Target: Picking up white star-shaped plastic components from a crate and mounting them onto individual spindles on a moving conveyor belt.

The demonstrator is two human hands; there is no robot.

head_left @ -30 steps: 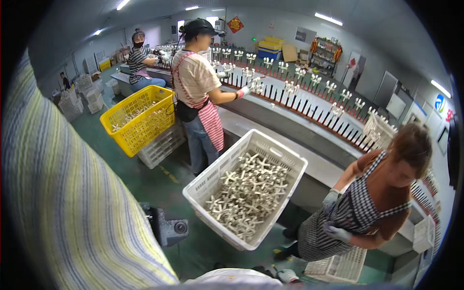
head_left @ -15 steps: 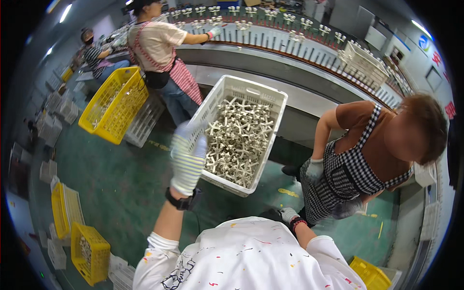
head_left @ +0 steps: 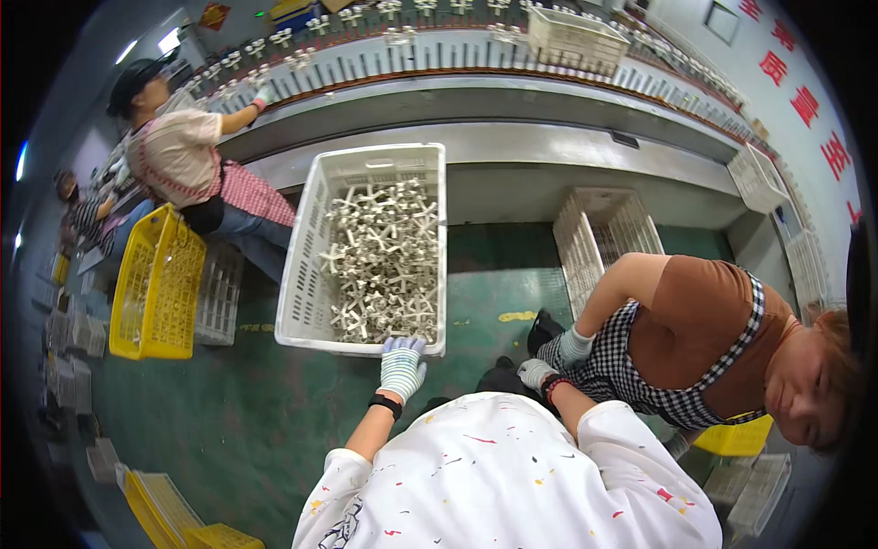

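A large white plastic crate (head_left: 302, 274) stands ahead of me, slightly left. Whitish metal cross-shaped pieces (head_left: 384, 256) are heaped inside it. My left hand (head_left: 402, 369), in a white striped glove, has its fingers hooked over the crate's near rim. Low by my dark trousers is my right hand (head_left: 535, 373), also gloved and close to a co-worker's leg. It is apart from the crate, and its finger pose is too small to make out.
At right, a co-worker in a checked apron (head_left: 631, 375) bends close to me. Another person (head_left: 192, 165) reaches toward a long rack line (head_left: 439, 64) carrying similar pieces. A yellow crate (head_left: 151, 293) stands left; an off-white crate (head_left: 594, 233) sits below the bench.
My left hand has come down from beside the crate to its near rim. My view has turned right, so the crate and the far worker appear farther left. The co-worker bends lower.
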